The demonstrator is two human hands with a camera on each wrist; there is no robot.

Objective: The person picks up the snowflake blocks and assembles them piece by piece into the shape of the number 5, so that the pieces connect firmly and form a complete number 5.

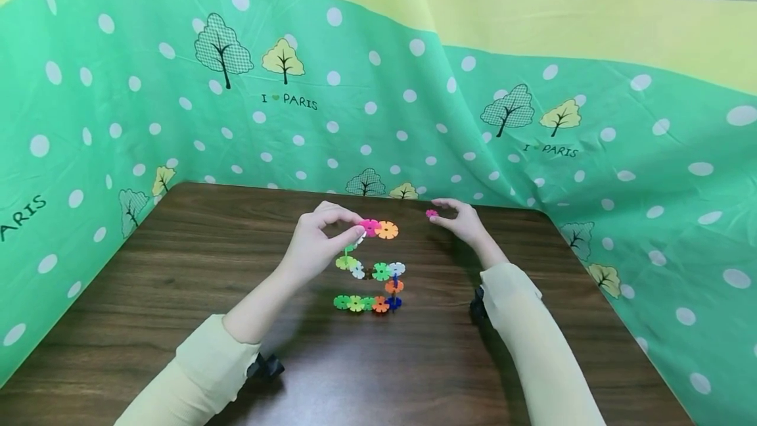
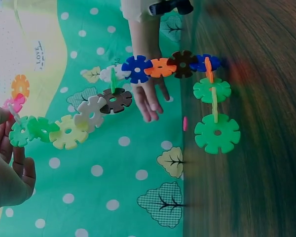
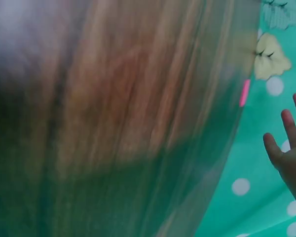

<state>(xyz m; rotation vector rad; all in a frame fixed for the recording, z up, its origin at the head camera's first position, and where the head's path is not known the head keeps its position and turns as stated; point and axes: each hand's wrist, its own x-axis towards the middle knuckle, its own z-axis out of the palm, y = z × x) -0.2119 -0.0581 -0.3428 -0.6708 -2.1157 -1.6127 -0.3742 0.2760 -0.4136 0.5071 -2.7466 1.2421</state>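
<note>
My left hand (image 1: 316, 242) pinches a pink snowflake disc (image 1: 370, 227) at the upper end of a chain of linked plastic discs, with an orange disc (image 1: 388, 230) joined beyond it. The chain bends in an S shape, through a yellow disc (image 2: 69, 132), brown and blue discs, down to a green disc (image 2: 217, 134) at its other end. Near the far table edge, my right hand (image 1: 465, 223) has its fingers spread around a loose pink disc (image 1: 432, 213). In the right wrist view this loose disc (image 3: 244, 93) stands apart from the fingers (image 3: 291, 129).
The dark wooden table (image 1: 236, 248) ends at a green dotted curtain (image 1: 367, 110), which closes it in at the back and sides. Each wrist wears a black strap, such as the left wrist's strap (image 1: 266, 367).
</note>
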